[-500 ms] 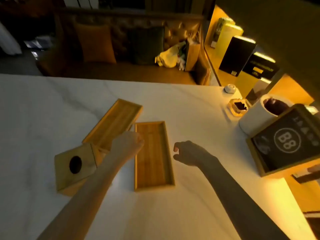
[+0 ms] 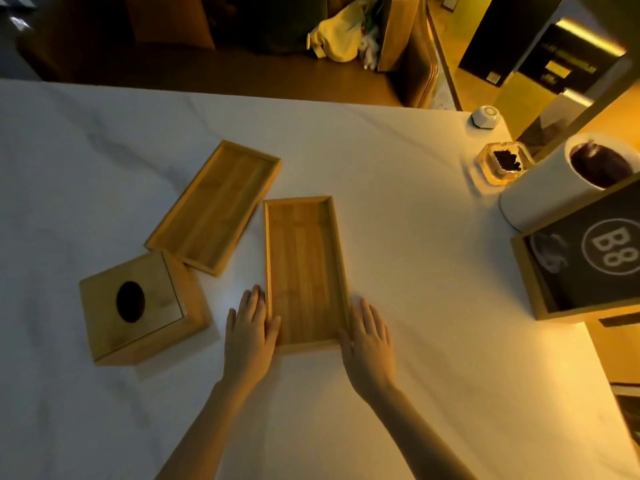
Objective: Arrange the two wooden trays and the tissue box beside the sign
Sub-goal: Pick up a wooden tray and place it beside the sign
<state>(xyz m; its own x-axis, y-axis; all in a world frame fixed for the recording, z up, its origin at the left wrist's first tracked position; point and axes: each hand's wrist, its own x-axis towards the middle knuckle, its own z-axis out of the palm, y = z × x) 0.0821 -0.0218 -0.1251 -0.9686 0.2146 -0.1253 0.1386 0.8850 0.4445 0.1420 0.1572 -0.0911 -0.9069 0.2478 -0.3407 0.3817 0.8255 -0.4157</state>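
A long wooden tray [image 2: 304, 268] lies lengthwise in the middle of the white table. My left hand [image 2: 250, 329] presses flat against its near left side, thumb on the rim. My right hand [image 2: 369, 336] rests against its near right corner, fingers spread. A second wooden tray [image 2: 214, 206] lies tilted to the left behind it. A wooden tissue box [image 2: 138, 306] with an oval hole stands at the left, touching that tray's near corner. The wood-framed black sign [image 2: 588, 258] marked B8 stands at the right edge.
A white cylinder [image 2: 554, 181] with a dark opening stands behind the sign. A glass ashtray [image 2: 502, 164] and a small white device [image 2: 485, 116] sit at the far right corner. A sofa with a yellow bag [image 2: 336, 36] lies beyond the table's far edge.
Both hands have come back toward me and spread open, settling on either side of the middle tray's near end. The view has tipped downward and closer.
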